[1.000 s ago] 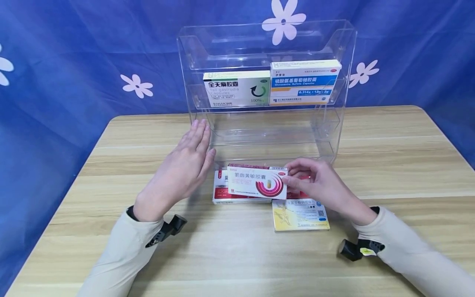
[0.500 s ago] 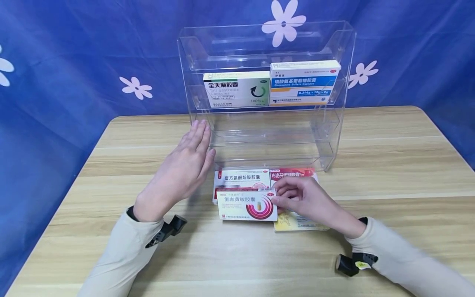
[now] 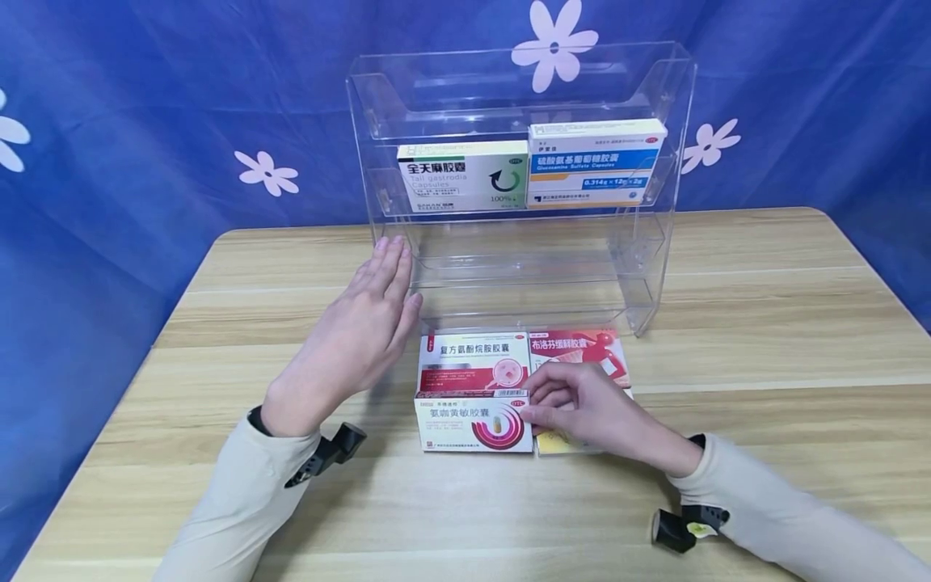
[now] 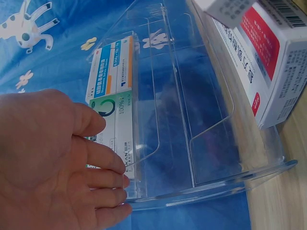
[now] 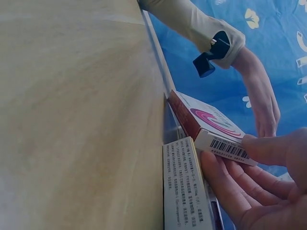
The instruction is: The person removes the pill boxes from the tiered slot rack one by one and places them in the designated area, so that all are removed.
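Looks partway along to me: the green-and-white box (image 3: 465,184) and blue-and-white box (image 3: 596,166) are up in the clear rack (image 3: 524,267) toward the bench (image 3: 764,323)'s far edge, and four more are out in front of it. Right hand (image 3: 592,411) has the ringed box (image 3: 447,424) pinched at its right end, just nearside of the red-and-white box (image 3: 469,356); can't tell if it's fully down. The pink-red box (image 3: 607,356) and yellow box (image 3: 563,444) are alongside. Left hand (image 3: 345,343) holds nothing, fingers straight by the rack's left side. Versus a second ago, the ringed box came nearside, uncovering the red-and-white one; left hand hasn't budged.
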Demonstrator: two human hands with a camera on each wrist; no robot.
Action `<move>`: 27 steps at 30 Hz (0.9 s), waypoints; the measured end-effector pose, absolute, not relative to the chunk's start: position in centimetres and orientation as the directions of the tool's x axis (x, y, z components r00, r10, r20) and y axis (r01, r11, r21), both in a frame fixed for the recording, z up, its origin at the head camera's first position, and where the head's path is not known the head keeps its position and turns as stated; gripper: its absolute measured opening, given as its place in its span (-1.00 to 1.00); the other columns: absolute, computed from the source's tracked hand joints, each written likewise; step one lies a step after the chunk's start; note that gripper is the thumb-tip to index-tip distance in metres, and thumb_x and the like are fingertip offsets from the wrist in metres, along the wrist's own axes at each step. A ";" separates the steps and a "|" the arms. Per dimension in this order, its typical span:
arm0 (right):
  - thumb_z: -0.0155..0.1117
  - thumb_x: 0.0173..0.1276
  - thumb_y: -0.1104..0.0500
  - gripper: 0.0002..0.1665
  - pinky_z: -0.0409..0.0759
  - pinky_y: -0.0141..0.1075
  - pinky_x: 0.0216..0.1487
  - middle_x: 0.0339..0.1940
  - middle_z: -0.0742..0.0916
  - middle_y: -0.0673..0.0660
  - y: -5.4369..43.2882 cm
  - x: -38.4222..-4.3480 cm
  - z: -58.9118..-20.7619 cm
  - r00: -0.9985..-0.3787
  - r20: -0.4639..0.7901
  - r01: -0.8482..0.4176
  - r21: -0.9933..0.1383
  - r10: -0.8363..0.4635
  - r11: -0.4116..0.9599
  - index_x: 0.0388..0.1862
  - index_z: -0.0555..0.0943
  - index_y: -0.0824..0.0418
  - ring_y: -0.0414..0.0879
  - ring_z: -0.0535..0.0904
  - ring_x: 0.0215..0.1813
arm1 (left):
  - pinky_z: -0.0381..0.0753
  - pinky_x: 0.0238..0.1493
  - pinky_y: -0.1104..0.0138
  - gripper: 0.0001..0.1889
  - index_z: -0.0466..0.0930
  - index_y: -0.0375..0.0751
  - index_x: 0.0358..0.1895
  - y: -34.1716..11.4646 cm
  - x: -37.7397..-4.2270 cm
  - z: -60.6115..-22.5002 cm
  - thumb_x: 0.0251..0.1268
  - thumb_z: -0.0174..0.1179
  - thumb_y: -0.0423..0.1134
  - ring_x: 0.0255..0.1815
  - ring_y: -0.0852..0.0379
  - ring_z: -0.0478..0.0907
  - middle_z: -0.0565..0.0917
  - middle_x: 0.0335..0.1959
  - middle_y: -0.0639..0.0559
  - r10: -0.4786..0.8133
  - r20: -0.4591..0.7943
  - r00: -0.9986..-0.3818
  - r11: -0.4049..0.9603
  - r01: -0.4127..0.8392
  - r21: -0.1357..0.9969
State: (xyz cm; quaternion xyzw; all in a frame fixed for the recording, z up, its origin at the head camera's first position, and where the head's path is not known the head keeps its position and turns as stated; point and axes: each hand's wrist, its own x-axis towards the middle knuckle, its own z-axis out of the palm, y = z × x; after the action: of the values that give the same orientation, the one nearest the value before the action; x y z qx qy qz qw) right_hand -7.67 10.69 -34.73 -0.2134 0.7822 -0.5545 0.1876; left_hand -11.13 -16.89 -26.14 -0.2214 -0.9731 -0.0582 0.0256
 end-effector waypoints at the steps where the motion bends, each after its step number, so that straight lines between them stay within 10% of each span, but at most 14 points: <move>1: 0.43 0.20 0.24 -0.78 0.69 -0.34 -0.22 -0.36 0.72 0.06 10.6 -7.7 -34.8 -0.838 -0.051 -0.132 -0.947 -0.543 0.292 -0.22 0.64 0.31 -0.14 0.67 -0.31 | -0.15 0.52 0.03 -0.37 -0.14 -0.50 0.48 -16.9 -11.1 -26.1 0.60 -0.38 -0.07 0.54 -0.20 -0.23 -0.14 0.53 -0.35 0.428 0.076 -0.901 0.895 0.434 0.101; 27: 0.48 0.16 0.19 -0.78 0.59 -0.40 -0.35 -0.32 0.70 -0.12 11.0 -7.6 -34.9 -0.780 0.191 -0.485 -0.786 -0.596 0.382 -0.20 0.66 0.13 -0.24 0.53 -0.39 | -0.13 0.52 0.02 -0.38 -0.09 -0.53 0.47 -16.8 -11.1 -26.1 0.59 -0.33 -0.10 0.55 -0.19 -0.25 -0.12 0.52 -0.37 0.429 0.080 -0.900 0.894 0.436 0.103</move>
State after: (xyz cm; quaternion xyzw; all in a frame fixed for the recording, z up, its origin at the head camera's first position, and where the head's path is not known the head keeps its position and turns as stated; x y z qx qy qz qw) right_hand -7.60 10.96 -34.94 -0.3259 0.8291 -0.4501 0.0615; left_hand -11.07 -16.85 -26.11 -0.2223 -0.9728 -0.0593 0.0274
